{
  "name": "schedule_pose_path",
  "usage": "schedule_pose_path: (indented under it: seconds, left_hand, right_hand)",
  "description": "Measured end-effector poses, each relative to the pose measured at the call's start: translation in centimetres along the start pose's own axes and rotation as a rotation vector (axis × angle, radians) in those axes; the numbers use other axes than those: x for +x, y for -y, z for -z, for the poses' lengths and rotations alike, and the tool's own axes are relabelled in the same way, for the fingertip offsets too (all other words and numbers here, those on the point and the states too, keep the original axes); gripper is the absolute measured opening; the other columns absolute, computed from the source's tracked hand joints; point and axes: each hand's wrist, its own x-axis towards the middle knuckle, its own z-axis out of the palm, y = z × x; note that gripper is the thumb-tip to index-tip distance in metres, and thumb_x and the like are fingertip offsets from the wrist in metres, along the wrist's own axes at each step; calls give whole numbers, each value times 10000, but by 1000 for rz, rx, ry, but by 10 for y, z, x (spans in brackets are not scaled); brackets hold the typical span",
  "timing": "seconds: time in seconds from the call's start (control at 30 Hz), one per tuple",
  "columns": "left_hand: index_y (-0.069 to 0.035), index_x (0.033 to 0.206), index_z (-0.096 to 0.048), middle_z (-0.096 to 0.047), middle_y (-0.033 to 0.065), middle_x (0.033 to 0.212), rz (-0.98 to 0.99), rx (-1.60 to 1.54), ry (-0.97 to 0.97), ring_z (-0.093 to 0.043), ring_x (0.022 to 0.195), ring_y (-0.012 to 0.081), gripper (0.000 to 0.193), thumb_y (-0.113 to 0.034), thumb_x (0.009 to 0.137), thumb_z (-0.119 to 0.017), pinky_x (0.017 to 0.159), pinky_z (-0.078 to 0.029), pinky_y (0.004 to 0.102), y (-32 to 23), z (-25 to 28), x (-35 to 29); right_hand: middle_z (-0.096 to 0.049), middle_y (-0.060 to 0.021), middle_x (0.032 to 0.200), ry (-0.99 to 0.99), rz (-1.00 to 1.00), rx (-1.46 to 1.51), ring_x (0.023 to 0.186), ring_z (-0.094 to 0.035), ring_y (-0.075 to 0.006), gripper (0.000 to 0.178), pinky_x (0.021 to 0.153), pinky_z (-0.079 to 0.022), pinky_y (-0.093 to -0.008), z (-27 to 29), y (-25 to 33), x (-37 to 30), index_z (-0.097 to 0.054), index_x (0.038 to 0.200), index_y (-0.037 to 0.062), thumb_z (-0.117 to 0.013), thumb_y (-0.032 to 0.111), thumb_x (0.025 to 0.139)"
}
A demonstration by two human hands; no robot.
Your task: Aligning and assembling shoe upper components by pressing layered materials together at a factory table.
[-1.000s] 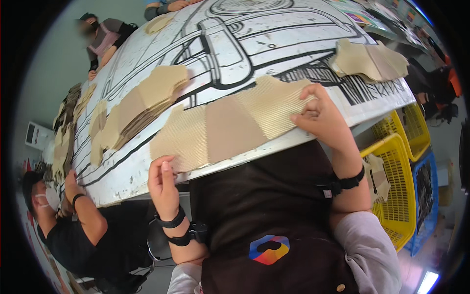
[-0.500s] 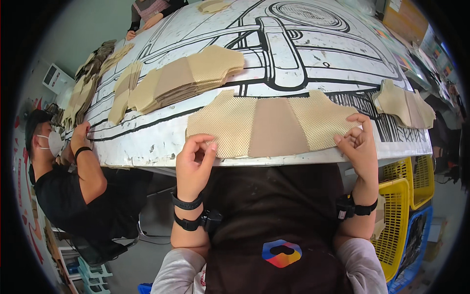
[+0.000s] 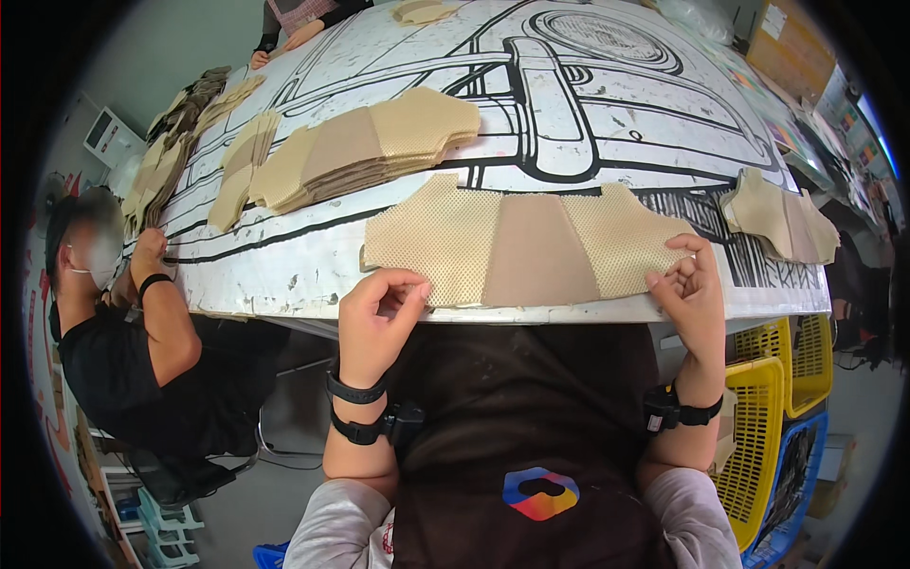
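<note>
A beige mesh fabric panel (image 3: 445, 232) with a smooth tan middle strip lies spread along the table's near edge. My left hand (image 3: 384, 308) pinches its lower left edge between thumb and curled fingers. At the panel's right end, my right hand (image 3: 687, 284) grips the edge, thumb below and fingers bent above. Another layer peeks out under the panel's left side. Beyond it, to the left, rests a thick stack of like panels (image 3: 341, 152). Off to the right sits a smaller pile of them (image 3: 782, 218).
The white table (image 3: 256, 294) carries black line drawings. More fabric piles (image 3: 156, 180) lie at its left side, where a masked co-worker (image 3: 133, 351) sits. Another person's hands (image 3: 284, 43) rest at the far edge. Yellow baskets (image 3: 758, 436) and a blue basket (image 3: 791, 484) stand at lower right.
My left hand has slid slightly right along the panel's lower edge. The right hand keeps its place at the right end. The whole view has shifted a little.
</note>
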Motion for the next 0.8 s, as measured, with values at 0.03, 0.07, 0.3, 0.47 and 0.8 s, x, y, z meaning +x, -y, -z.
schedule_pose_path:
  seconds: [0.03,0.07,0.3,0.47,0.8]
  left_hand:
    - [4,868,-630,-589,19,736,-10,-1,11,-532,633,64,100,-50,795,-672,576,-432,184,0,0,1]
    - [4,868,-630,-589,19,736,-10,-2,11,-532,633,64,100,-50,795,-672,576,-432,184,0,-1,3]
    - [-17,836,-631,-563,38,751,-120,121,24,-525,643,103,96,-55,769,-688,578,-421,216,-8,0,5]
    - [-20,826,-644,-540,37,718,-158,158,19,-521,618,104,82,-46,760,-686,537,-416,205,-8,1,2]
    - [-44,827,-652,-542,25,709,-150,185,59,-517,604,105,90,-62,750,-694,521,-403,210,-8,4,4]
  right_hand:
    - [-469,40,694,0,-4,11,576,-406,11,411,499,-294,-130,0,0,1,-421,1129,60,-631,-44,792]
    - [-462,44,695,0,-6,23,585,-404,10,395,505,-295,-130,0,0,2,-432,1120,58,-629,-43,793]
    - [-460,52,689,8,11,-14,604,-409,-3,279,523,-305,-148,0,1,1,-499,1039,40,-620,-38,799]
    - [-489,9,675,-167,77,-516,593,-448,-75,236,535,-354,-212,-9,13,-11,-549,926,38,-684,9,735]
    - [-549,-42,786,224,964,-719,719,-543,-207,183,625,-436,-310,-92,53,-7,-583,850,70,-683,86,698]
